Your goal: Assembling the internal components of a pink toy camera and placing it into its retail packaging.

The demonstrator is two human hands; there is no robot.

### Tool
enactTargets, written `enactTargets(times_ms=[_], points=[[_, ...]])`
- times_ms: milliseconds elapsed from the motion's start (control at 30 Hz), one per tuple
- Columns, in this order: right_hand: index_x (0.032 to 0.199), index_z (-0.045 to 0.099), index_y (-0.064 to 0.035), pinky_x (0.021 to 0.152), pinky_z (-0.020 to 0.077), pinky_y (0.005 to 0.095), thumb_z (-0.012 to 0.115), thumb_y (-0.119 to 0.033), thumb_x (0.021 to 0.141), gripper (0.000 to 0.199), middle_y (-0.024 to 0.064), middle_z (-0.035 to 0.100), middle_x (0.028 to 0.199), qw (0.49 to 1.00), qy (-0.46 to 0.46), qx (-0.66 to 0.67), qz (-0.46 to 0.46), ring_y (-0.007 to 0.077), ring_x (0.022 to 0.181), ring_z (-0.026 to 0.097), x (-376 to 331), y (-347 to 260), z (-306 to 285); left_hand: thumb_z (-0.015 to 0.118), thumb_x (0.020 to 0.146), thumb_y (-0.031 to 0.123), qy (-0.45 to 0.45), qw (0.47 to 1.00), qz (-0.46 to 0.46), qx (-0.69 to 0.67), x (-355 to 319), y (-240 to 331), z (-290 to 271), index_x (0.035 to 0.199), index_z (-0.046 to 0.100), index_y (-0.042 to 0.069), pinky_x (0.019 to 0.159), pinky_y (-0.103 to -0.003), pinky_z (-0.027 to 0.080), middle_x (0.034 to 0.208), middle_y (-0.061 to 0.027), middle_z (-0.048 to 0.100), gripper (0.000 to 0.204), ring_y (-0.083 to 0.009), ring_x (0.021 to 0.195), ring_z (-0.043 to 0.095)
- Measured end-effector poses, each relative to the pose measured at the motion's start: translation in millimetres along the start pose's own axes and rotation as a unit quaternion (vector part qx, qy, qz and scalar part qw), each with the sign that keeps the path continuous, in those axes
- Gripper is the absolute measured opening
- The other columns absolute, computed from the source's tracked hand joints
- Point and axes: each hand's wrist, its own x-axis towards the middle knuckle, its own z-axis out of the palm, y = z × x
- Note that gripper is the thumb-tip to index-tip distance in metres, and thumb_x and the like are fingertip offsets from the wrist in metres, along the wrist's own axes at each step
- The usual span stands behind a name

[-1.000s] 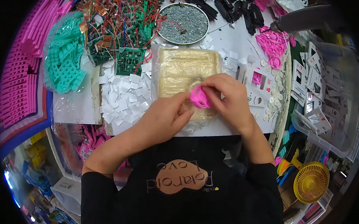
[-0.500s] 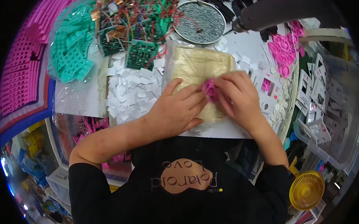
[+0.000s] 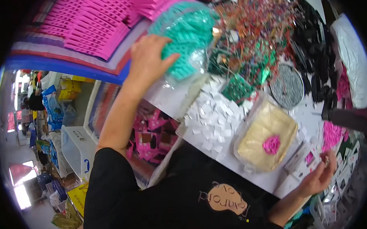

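Note:
My left hand (image 3: 148, 61) reaches to the upper left with its fingers spread and nothing held. Its fingertips are at the edge of a clear bag of teal plastic parts (image 3: 185, 37). My right hand (image 3: 320, 175) is at the lower right, beside a white box with a window (image 3: 302, 161). Its fingers curl together; a small pale spot shows between them, too small to name. Between my hands a pink rosette-like coil (image 3: 271, 145) lies on a gold-coloured flat pad (image 3: 268, 125) in a clear plastic bag.
Pink slatted parts (image 3: 95, 24) are stacked at the upper left. White paper squares (image 3: 212, 117) cover the table's middle. Beyond are tangled wires (image 3: 257, 23), a green circuit board (image 3: 237, 88), a round tray of small metal pieces (image 3: 287, 86) and a dark arm (image 3: 347, 119). Pink pieces (image 3: 152, 135) fill a bin below.
Both hands have left the pink coil, which now rests on the gold pad. My left hand went to the upper left, my right hand to the lower right. The view has turned left.

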Motion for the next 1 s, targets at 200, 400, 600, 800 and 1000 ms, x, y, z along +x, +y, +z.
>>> enactTargets(times_ms=[200,400,600,800,1000], points=[[0.149,0.038,0.0075,0.112,0.0435,0.0445,0.060,-0.012,0.099,0.058,0.0209,0.055,0.144,0.989,0.110,0.094,-0.010,0.0306,0.127,0.058,96.0,1.1,17.8,0.078,0.085,0.039,0.237,0.966,-0.096,-0.043,107.1,-77.0,2.6,0.106,0.074,0.005,0.086,-0.045,0.051,0.098,-0.0125,0.071,0.040,-0.0318,0.093,0.068],[0.146,0.041,0.0045,0.108,0.0446,0.0414,0.064,-0.007,0.098,0.054,0.0204,0.055,0.142,0.984,0.092,0.149,0.043,0.0284,0.122,0.059,110.5,18.0,23.9,0.068,0.090,0.056,-0.022,0.990,-0.138,0.007,160.7,-161.9,0.6,0.111,0.074,0.006,0.095,-0.045,0.047,0.110,-0.0104,0.075,0.055,-0.0315,0.105,0.069],[0.143,0.043,0.0046,0.098,0.0514,0.0411,0.064,-0.002,0.094,0.053,0.0222,0.058,0.131,0.953,0.263,-0.078,-0.126,0.0300,0.115,0.061,76.6,-51.0,22.4,0.078,0.084,0.030,0.193,0.976,0.101,-0.011,132.1,-12.9,-51.2,0.089,0.062,0.007,0.086,-0.045,0.039,0.085,-0.0083,0.061,0.029,-0.0293,0.081,0.059],[0.156,0.034,-0.0065,0.093,0.0535,0.0308,0.067,-0.009,0.098,0.066,0.0094,0.056,0.139,0.736,-0.177,0.548,0.356,0.0128,0.117,0.059,6.0,-88.9,109.8,0.087,0.072,0.029,-0.126,0.918,0.250,-0.280,-7.3,187.6,-70.9,0.098,0.064,0.008,0.091,-0.050,0.037,0.108,-0.0123,0.061,0.040,-0.0329,0.102,0.058],[0.153,0.036,-0.0009,0.103,0.0494,0.0346,0.058,-0.008,0.101,0.057,0.0098,0.057,0.140,0.787,-0.226,0.500,0.282,0.0171,0.125,0.058,-9.4,-72.2,57.3,0.078,0.086,0.013,-0.201,0.622,-0.201,-0.730,-23.9,242.8,-63.3,0.161,0.023,0.003,0.103,-0.041,0.050,0.150,-0.0187,0.041,0.094,-0.0310,0.130,0.054]])
